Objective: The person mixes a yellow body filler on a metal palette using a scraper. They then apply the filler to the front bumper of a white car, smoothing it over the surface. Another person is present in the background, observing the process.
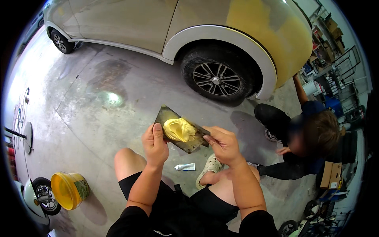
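Observation:
A mound of yellow body filler [179, 129] sits on a dark flat mixing plate [162, 114] in front of me. My left hand [154, 145] grips the plate's left edge, thumb on top. From the right, my right hand [224, 145] pinches a dark, filler-smeared spreader [200, 136] that touches the filler's right side; its far end is hidden by the filler and plate. Below the plate, a small white and blue tube [185, 167] lies on the concrete floor between my feet.
A car [130, 25] with yellow filler patches stands ahead, its wheel [216, 80] nearest me. At right crouches another person [312, 134], one arm reaching to the car's corner. A yellow bucket [70, 190] stands at lower left, by a scooter [35, 197]. Shelves and boxes [331, 175] line the right.

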### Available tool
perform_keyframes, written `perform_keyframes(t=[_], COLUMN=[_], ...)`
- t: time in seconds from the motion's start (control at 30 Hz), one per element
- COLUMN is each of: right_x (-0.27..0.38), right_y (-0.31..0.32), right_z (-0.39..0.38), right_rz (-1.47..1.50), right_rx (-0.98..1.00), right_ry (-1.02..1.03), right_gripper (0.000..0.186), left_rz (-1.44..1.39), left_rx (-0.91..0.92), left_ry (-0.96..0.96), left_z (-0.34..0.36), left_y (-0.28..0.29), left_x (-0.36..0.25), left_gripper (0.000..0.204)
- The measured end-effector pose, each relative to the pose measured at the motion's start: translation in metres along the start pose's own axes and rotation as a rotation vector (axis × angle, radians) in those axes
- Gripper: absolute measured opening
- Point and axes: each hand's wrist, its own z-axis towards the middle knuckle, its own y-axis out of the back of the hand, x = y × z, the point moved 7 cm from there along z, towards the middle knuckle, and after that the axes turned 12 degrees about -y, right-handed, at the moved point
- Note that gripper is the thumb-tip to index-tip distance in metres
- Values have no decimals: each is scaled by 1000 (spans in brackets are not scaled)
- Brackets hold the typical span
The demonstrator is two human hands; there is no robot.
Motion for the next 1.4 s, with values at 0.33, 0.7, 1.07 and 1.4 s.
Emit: perform_keyframes(t=[0.33, 0.7, 1.07, 1.4], right_x=[-72, -53, -39, -7], right_y=[-10, -8, 25, 24], right_z=[-9, 0, -8, -3], right_rz=[781, 611, 682, -377], right_rx=[-95, -196, -442, -332], right_ry=[-586, -395, -50, -124], right_gripper=[22, 27, 18, 18], left_rz=[-291, 401, -133, -149], left_rx=[-125, 412, 12, -178], left_ry=[-124, -133, 118, -32], left_z=[3, -22, -18, -14], left_y=[-17, -53, -40, -29], left_x=[-21, -23, 4, -5], left_gripper=[42, 48, 32, 34])
